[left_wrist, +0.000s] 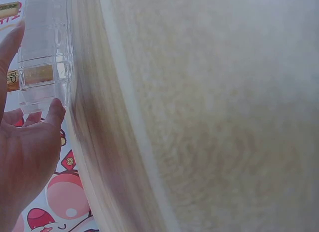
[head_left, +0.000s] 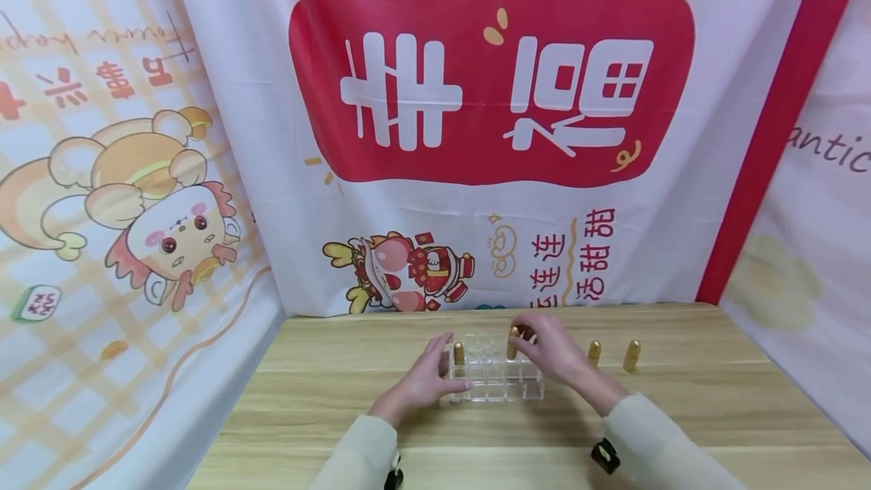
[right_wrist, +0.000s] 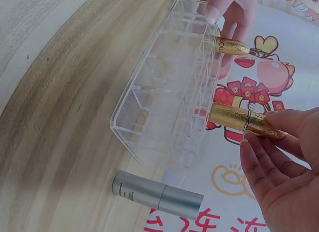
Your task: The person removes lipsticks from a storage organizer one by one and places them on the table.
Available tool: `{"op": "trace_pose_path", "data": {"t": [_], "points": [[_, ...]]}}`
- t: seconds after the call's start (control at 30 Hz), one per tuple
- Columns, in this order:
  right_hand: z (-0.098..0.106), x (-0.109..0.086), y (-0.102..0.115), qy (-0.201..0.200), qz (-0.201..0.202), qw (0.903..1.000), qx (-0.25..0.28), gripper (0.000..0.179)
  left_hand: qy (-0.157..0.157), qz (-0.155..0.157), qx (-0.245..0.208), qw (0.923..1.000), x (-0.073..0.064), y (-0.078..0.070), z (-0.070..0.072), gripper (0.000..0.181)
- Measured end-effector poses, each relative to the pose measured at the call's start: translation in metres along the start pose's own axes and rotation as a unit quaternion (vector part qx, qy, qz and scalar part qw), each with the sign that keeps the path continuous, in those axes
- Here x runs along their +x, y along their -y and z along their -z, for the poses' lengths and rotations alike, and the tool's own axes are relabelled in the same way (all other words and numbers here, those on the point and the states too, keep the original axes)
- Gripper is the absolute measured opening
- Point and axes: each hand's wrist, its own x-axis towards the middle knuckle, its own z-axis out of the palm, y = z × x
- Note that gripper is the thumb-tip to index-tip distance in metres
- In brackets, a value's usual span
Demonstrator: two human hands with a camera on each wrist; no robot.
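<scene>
A clear lipstick organizer with several compartments stands on the table. At its left end my left hand holds it between thumb and fingers. One gold bullet-shaped lipstick stands in a back compartment beside that hand. My right hand pinches another gold lipstick by its pointed cap, fingertips and thumb on either side. That tube's base is at the organizer's back row, near the right end; how deep it sits I cannot tell. Clear walls and the left hand partly cover the other lipstick.
Two gold lipsticks stand upright on the table right of the organizer, the nearer partly behind the right forearm. A silver tube stands close to the organizer's right end. A printed cloth hangs behind the table.
</scene>
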Motion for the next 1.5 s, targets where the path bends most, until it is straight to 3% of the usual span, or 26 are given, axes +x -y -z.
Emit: {"op": "trace_pose_path", "data": {"t": [0.4, 0.8, 1.33, 1.5], "points": [[0.021, -0.004, -0.008, -0.017, -0.004, 0.9998, 0.007, 0.01, 0.002, -0.001, -0.007, 1.0, -0.001, -0.001, -0.002, 0.108], [0.043, -0.009, -0.016, -0.028, -0.016, 0.9995, 0.0, 0.018, 0.0, -0.008, -0.006, 1.0, 0.0, 0.001, -0.002, 0.108], [0.057, -0.016, -0.029, -0.044, -0.012, 0.9989, -0.007, 0.01, -0.001, -0.003, 0.001, 1.0, -0.001, -0.001, 0.0, 0.105], [0.063, -0.019, -0.033, -0.048, -0.019, 0.9985, -0.016, 0.016, -0.001, -0.004, 0.002, 1.0, -0.001, 0.0, 0.0, 0.107]]}}
